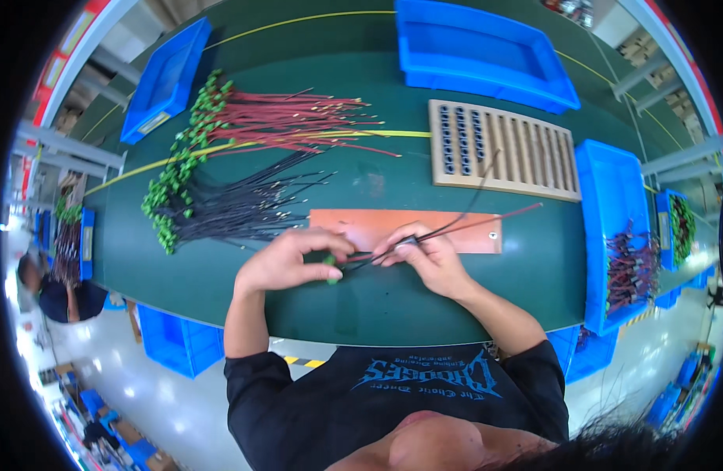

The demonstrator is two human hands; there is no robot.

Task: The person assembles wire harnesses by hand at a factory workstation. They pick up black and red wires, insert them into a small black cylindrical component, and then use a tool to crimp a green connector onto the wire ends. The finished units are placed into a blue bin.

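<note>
Two wires [487,220] lie pinched in the right hand [430,259], a green connector [331,260] at the left hand [283,261] (whose grip is unclear).

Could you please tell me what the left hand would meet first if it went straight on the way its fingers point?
Beyond the wires between the two, the left hand would probably meet the right hand first, just across to the right; depth is hard to judge.

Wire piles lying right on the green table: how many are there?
2: the red pile is left of the wooden rack; the black pile is nearer the left hand.
</note>
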